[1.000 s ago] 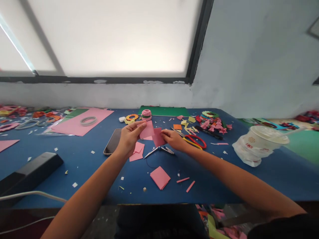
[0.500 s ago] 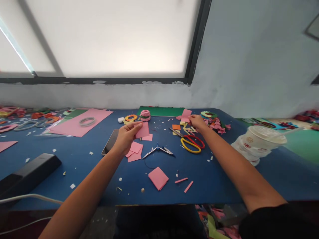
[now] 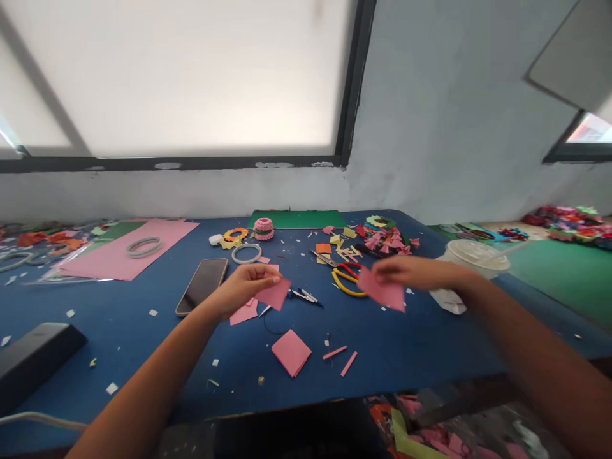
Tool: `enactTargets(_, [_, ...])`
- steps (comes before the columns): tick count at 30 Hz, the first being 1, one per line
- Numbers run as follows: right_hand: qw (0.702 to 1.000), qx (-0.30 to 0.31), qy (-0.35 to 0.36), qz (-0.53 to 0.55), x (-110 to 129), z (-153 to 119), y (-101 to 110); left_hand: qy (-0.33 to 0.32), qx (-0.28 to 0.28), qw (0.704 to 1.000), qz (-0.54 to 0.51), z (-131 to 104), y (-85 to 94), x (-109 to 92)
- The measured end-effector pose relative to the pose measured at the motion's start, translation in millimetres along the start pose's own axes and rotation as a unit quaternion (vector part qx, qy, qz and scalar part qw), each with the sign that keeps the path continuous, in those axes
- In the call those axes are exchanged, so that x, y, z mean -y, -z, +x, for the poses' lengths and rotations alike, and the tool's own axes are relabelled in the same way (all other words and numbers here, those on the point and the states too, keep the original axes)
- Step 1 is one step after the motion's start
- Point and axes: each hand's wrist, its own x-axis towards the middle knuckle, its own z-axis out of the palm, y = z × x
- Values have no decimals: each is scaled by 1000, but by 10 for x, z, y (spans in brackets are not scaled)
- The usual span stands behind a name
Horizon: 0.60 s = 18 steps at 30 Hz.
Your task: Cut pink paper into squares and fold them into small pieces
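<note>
Between thumb and fingers, my left hand [image 3: 251,284] pinches a pink paper square [image 3: 275,294] above the blue table. My right hand [image 3: 399,271], a little blurred, holds another pink paper piece [image 3: 380,291] that hangs from its fingers beside the scissors [image 3: 345,280] with red and yellow handles. A pair of compasses [image 3: 306,296] lies partly behind the left paper. Below, nearer the table's front edge, rests a pink paper stack [image 3: 291,352]. Loose pink squares [image 3: 245,312] lie under my left hand.
A phone [image 3: 202,287] lies left of my left hand. White rings, pink sheets [image 3: 119,258] and a black box [image 3: 38,357] are farther left. A lidded cup [image 3: 473,255] stands behind my right forearm. Paper stars [image 3: 385,239] and scraps are at the back.
My right hand has come nearer and lower with its pink paper, turning it over the table. My left hand's paper is lower and tilted. The view has swung right.
</note>
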Motion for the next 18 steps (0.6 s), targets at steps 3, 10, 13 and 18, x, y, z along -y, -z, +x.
enactTargets(3, [972,219,2,-87,89,-611,-145,5,102,991,88,-11,-47,37])
enactTargets(10, [951,187,-132,-209,-6,-940,-267,-23,120,978,169,0,-119,58])
enactTargets(13, [950,240,-88,-178,-47,-732,-238,-30,118,975,187,-14,-109,67])
enactTargets(18, [983,112,6,-147,-147,-263,-181,-37,68,984,160,28,-89,158])
